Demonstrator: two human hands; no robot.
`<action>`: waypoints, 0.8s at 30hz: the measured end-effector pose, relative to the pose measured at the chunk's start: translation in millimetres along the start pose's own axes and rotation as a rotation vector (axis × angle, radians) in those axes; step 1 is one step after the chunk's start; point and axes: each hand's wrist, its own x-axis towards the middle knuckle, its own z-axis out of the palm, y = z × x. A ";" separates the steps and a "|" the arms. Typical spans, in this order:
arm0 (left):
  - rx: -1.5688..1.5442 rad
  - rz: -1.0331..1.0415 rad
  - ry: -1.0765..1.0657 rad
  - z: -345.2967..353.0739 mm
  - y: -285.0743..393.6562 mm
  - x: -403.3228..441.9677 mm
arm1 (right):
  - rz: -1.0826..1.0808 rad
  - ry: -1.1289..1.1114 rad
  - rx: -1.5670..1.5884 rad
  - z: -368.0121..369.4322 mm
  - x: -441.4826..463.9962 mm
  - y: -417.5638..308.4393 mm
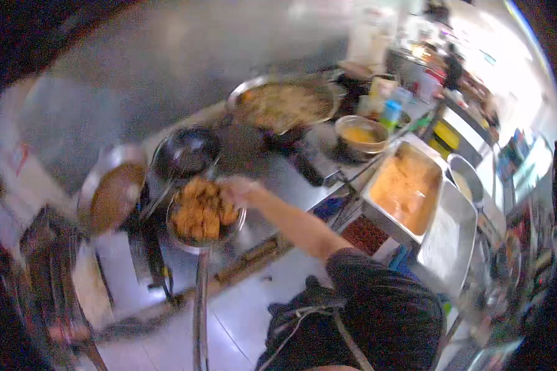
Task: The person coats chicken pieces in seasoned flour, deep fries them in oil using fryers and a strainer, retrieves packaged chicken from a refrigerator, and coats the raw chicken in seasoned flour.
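Note:
My right hand [238, 191] reaches out to the right edge of a pile of golden-brown fried pieces [199, 211]. Motion blurs its fingers, so whether it grips a piece does not show. The pieces fill a round metal pan or strainer [187, 248], whose long metal handle [202, 303] runs down to the bottom of the view. My left hand is not visible. Just behind the pieces sits a dark wok-like pan [187, 152]. A tilted round pan with brown contents [114, 195] is to the left.
A wide pan of pale food [284, 106] stands at the back, beside a bowl of yellow liquid [360, 135]. On the right are a rectangular tray of orange food [406, 185] and a metal tray with white contents [447, 238]. Bottles [391, 113] stand farther back.

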 end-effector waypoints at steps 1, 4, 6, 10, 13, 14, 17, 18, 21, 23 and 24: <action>-0.062 0.003 0.032 -8.6 -18.9 -11.6 | -0.117 0.056 -0.065 3.4 -11.4 1.9; -0.260 0.045 0.161 -17.7 -84.8 -48.3 | -0.061 0.080 0.664 18.4 -44.6 14.8; -0.353 0.116 0.227 -6.9 -102.1 -60.6 | 0.109 0.076 1.027 33.4 -77.4 34.6; -0.464 0.138 0.272 25.5 -37.5 -68.5 | 0.330 0.230 1.361 74.7 -155.3 95.5; -0.383 0.013 0.186 42.2 0.6 -103.1 | 0.518 0.123 1.726 169.0 -227.4 177.1; -0.264 0.012 0.199 49.9 1.2 -108.3 | 0.511 0.040 1.832 219.6 -264.2 215.0; -0.118 0.098 0.110 51.1 -16.7 -126.0 | 0.941 -0.010 2.188 286.0 -381.6 221.6; -0.112 0.209 0.007 43.7 -19.5 -132.2 | 1.008 0.001 2.104 306.5 -420.8 221.6; 0.202 0.073 0.025 30.4 -8.9 -138.6 | 1.160 -0.005 1.906 359.4 -532.6 210.7; 0.300 -0.031 -0.073 15.0 -3.7 -120.7 | 1.209 -0.027 1.803 385.7 -599.8 193.6; 0.511 0.397 -0.236 -2.6 -19.2 -99.3 | 1.198 -0.032 1.756 398.2 -628.4 183.7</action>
